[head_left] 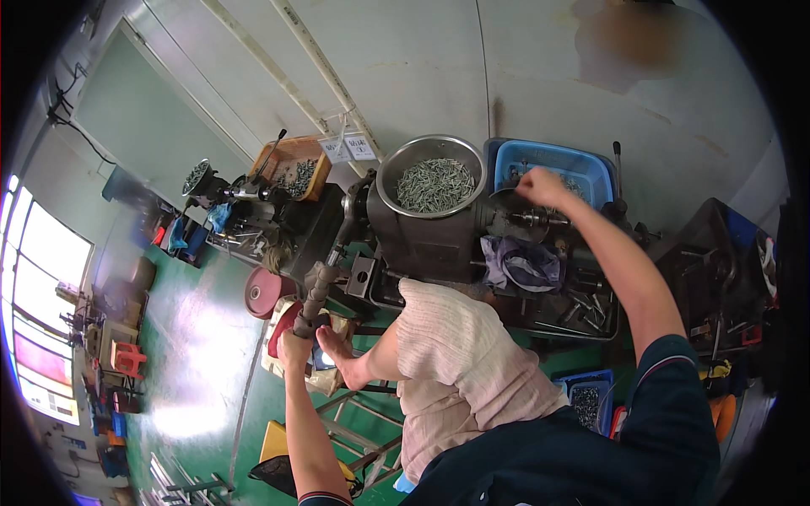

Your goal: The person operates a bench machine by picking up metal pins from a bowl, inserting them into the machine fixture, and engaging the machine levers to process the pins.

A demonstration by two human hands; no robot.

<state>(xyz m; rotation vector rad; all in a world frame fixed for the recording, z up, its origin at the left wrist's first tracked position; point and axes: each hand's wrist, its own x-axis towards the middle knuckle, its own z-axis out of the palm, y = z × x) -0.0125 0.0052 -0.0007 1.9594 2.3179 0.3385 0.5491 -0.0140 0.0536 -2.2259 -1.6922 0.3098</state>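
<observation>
My left hand (294, 347) is wrapped round the lower end of a long lever (317, 291) with a thick, lumpy wrapped grip. The lever rises to the left side of a dark bench machine (426, 244). My right hand (542, 187) is closed, its fingertips bent down over the machine's spindle (530, 218); whatever they pinch is too small to make out. A steel bowl (390, 192) full of small metal pins or screws sits on top of the machine. Behind my right hand stands a blue plastic basket (601, 177) with some small metal parts inside.
A crumpled purple-grey rag (521, 263) lies below the spindle. Loose tools and metal pieces cover the tray (574, 336). Left of the machine is a similar one with an orange bin (291, 153). My bare foot (339, 358) rests near a stool frame (354, 434).
</observation>
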